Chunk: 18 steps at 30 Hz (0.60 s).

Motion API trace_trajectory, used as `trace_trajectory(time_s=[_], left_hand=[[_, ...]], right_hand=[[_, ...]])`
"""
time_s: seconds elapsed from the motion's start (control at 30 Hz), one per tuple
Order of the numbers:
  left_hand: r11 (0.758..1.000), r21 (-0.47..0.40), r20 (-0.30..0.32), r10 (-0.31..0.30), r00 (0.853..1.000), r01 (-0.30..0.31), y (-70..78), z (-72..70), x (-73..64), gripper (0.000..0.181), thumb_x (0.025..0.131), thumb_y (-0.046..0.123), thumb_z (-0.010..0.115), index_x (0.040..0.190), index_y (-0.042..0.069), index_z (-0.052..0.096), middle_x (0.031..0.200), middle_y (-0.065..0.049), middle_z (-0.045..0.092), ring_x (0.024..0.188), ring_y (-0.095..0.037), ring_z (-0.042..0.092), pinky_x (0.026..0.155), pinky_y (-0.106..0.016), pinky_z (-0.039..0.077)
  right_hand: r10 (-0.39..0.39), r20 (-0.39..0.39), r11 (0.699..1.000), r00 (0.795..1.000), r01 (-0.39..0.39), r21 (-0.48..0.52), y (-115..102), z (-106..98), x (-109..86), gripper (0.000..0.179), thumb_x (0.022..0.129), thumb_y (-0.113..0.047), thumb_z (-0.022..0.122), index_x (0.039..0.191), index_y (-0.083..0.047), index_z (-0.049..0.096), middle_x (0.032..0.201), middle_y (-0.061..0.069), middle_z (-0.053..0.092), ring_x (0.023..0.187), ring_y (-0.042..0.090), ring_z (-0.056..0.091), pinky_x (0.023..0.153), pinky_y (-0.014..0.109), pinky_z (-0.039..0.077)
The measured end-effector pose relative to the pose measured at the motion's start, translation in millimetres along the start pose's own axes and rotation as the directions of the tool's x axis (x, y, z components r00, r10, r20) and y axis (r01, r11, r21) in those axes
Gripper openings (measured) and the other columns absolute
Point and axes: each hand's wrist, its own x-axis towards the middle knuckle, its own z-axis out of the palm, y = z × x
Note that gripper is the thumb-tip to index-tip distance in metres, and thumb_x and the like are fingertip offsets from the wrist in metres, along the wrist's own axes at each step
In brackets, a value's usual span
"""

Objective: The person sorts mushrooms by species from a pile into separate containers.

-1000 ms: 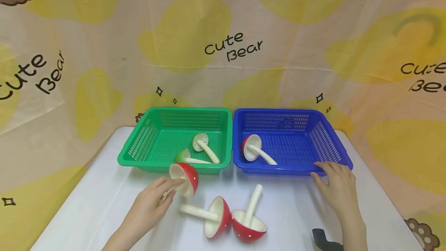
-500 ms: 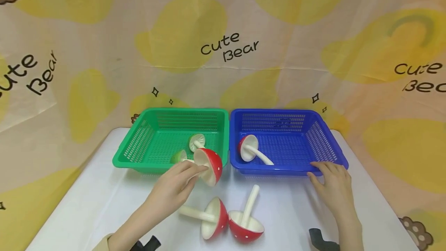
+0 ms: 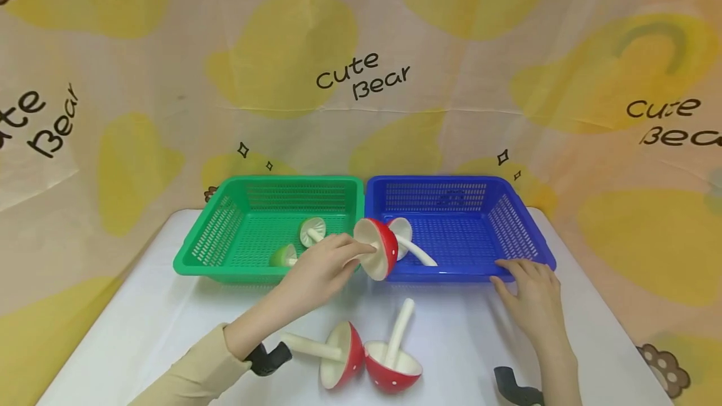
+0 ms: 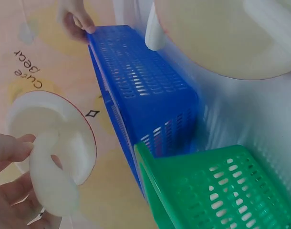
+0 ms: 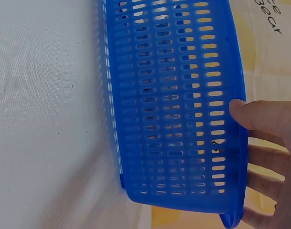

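My left hand (image 3: pixel 324 271) pinches the stem (image 4: pixel 47 171) of a red-capped toy mushroom (image 3: pixel 389 248), holding it above the front edge where the two baskets meet. Its white hollow underside faces left in the head view. My right hand (image 3: pixel 533 296) grips the front rim of the blue basket (image 3: pixel 462 274) near its right corner, thumb on the outer wall and fingers over the rim. Inside that basket, another red mushroom (image 3: pixel 417 249) leans at the left, its cap partly hidden behind the held one.
A green basket (image 3: pixel 220 270) stands left of the blue one, with two green-capped mushrooms (image 3: pixel 282 255) inside, partly hidden by my left hand. On the white table (image 3: pixel 462 343) in front lie two more red mushrooms (image 3: pixel 393 368), caps side by side. A printed cloth (image 3: pixel 282 80) hangs behind.
My left hand has carried the red mushroom up and to the right, from before the green basket to the blue basket's front left corner. The right hand stays at the rim.
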Motion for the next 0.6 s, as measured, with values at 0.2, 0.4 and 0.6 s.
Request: trace_trajectory(time_s=[0.2, 0.4, 0.6], left_hand=[[0.997, -0.080, 0.048, 0.013, 0.999, -0.009, 1.4, 13.1, 29.7, 0.029, 0.089, 0.003, 0.063, 0.114, 0.016, 0.069, 0.103, 0.001, 0.068, 0.092, -0.014, 0.062, 0.074, -0.022, 0.052], [0.991, -0.131, 0.088, 0.034, 0.996, -0.022, 2.3, 32.5, 56.5, 0.031, 0.090, 0.004, 0.061, 0.117, 0.017, 0.068, 0.100, 0.001, 0.066, 0.085, -0.011, 0.057, 0.068, -0.020, 0.046], [0.983, -0.185, 0.132, 0.028, 0.991, -0.003, 2.5, 52.3, 82.3, 0.029, 0.092, 0.007, 0.059, 0.117, 0.018, 0.068, 0.097, 0.000, 0.067, 0.078, -0.011, 0.052, 0.066, -0.020, 0.042]], right_hand=[[-0.002, 0.000, 1.000, 1.000, 0.002, -0.002, -0.6, 0.2, 0.6, 0.028, 0.081, -0.014, 0.072, 0.107, -0.003, 0.066, 0.107, 0.022, 0.065, 0.108, 0.044, 0.050, 0.097, 0.067, 0.029], [0.001, 0.002, 1.000, 1.000, -0.001, -0.005, -0.9, -0.6, 0.7, 0.028, 0.081, -0.013, 0.073, 0.107, -0.004, 0.067, 0.108, 0.022, 0.065, 0.108, 0.043, 0.051, 0.096, 0.067, 0.029], [0.008, 0.003, 1.000, 1.000, -0.008, -0.005, -0.2, -0.4, -0.4, 0.028, 0.081, -0.013, 0.073, 0.107, -0.003, 0.067, 0.108, 0.022, 0.066, 0.108, 0.043, 0.051, 0.097, 0.067, 0.029]])
